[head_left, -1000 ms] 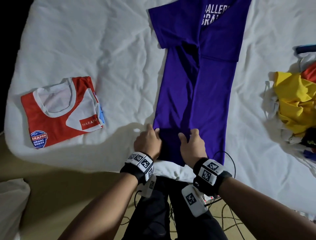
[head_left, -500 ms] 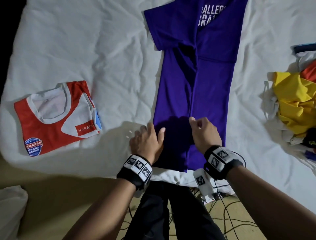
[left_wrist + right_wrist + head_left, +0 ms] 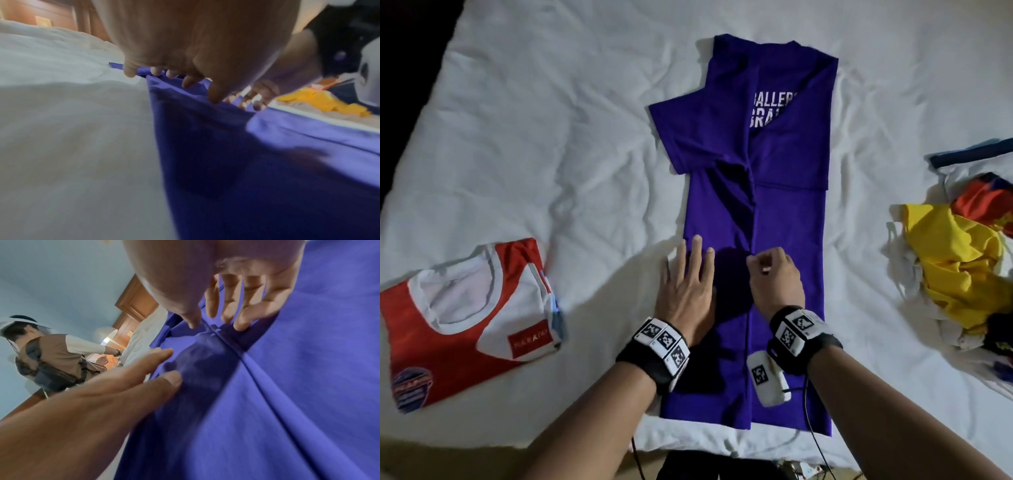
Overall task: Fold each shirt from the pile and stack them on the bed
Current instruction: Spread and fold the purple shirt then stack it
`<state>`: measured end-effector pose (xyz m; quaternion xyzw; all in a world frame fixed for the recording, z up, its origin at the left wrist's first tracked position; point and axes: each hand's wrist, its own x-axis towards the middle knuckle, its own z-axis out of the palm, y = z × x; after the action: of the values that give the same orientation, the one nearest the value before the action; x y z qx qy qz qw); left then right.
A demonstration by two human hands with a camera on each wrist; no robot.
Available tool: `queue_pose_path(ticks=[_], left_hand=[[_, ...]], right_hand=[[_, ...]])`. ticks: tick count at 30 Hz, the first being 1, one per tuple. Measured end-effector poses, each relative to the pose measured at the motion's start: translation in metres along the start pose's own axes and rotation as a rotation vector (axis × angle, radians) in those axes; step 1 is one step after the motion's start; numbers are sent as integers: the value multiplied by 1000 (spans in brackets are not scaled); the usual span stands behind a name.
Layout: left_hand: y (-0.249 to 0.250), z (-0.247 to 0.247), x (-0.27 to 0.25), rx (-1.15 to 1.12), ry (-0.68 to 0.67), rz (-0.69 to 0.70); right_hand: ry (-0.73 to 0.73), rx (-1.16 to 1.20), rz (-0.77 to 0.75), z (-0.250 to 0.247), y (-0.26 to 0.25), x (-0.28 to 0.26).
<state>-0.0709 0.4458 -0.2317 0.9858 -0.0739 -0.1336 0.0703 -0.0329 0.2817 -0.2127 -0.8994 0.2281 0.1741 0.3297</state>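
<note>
On the near half of the bed, my left hand lies flat, fingers straight and spread, pressing the left edge of the purple T-shirt; my right hand sits just beside it over the centre seam, fingers curled downward with their tips on the cloth. From the right wrist view the right fingers touch the fabric at the seam, but I cannot tell whether they pinch a fold or only press it.

The purple T-shirt lies lengthwise in the middle of the bed, both sides and sleeves already turned in to form a long narrow strip, printed lettering partly covered; its hem is nearest me. I judge the lengthwise folds done and the crosswise fold, hem toward collar, still to come.

To the left, well apart, a red-and-white shirt rests fully folded: the only finished item visible, so the stack has one piece. To the right, a rumpled pile of yellow, red and dark garments remains unfolded. Most of the task, I judge, is left.
</note>
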Motion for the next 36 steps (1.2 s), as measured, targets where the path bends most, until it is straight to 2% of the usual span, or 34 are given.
queue_pose_path(ticks=[3, 9, 14, 20, 22, 24, 26, 28, 30, 32, 36], left_hand=[[-10, 10, 29, -13, -70, 86], [-28, 18, 45, 27, -5, 113], [-27, 32, 46, -17, 34, 98], [-27, 27, 42, -11, 32, 109], [-27, 26, 43, -17, 25, 113], [-27, 26, 43, -26, 27, 111], [-27, 28, 44, -40, 29, 118], [-26, 28, 45, -37, 13, 117], [-25, 20, 52, -32, 23, 102], [-25, 4, 68, -36, 112, 101], [-40, -44, 127, -68, 280, 81]], right_hand=[[66, 50, -73, 3, -24, 36], [73, 88, -68, 2, -54, 102], [195, 189, -161, -7, -62, 123], [197, 77, -91, -13, -53, 133], [295, 75, -172, -8, -54, 128], [375, 31, -396, 0, -56, 121], [333, -174, -587, 9, -55, 117], [270, -306, -595, 14, -51, 119], [259, -270, -514, 11, -52, 122], [286, -189, -486, 4, -58, 122], [337, -188, -624, -6, -77, 121]])
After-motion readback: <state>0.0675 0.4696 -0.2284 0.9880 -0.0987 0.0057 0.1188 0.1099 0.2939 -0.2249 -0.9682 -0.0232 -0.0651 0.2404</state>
